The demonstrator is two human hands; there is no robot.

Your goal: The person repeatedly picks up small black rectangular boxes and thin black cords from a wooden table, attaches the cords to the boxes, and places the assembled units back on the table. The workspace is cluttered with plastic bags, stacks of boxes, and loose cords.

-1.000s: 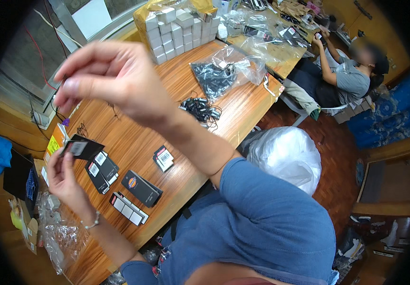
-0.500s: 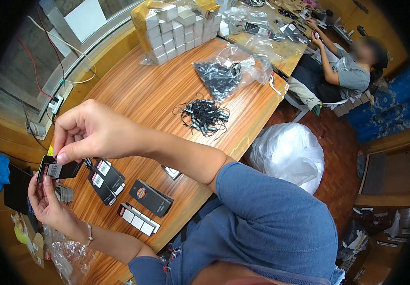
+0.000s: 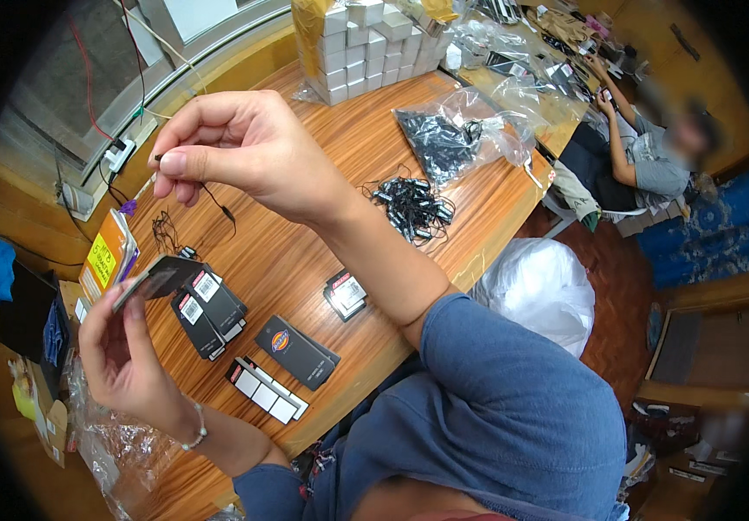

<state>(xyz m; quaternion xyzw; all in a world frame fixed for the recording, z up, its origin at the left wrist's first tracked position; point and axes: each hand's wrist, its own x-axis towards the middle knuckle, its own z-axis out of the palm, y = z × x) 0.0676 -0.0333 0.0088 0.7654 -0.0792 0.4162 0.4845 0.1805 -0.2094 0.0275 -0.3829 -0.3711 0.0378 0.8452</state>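
My right hand (image 3: 248,161) is raised at the upper left, thumb and fingers pinched on a thin black tag string (image 3: 224,208) that dangles below them. Lower down, my left hand (image 3: 135,378), with a beaded bracelet at the wrist, grips a dark hang tag (image 3: 166,276) seen nearly edge-on. Beside that tag, black hang tags with white barcode stickers (image 3: 209,304) lie on the table. Nearer me are a stack of dark logo tags (image 3: 294,352) and some tags with white panels (image 3: 266,392). Another small tag stack (image 3: 346,297) lies under my right forearm.
A tangled pile of black strings (image 3: 413,208) and a clear bag of them (image 3: 444,143) lie on the wooden table. White boxes (image 3: 370,52) are stacked behind. A white plastic sack (image 3: 535,295) stands right of the table. Another person (image 3: 643,161) sits at the far right.
My right hand has moved up and away from the tag in my left hand, and a black string now hangs from its fingers. The view has shifted slightly.
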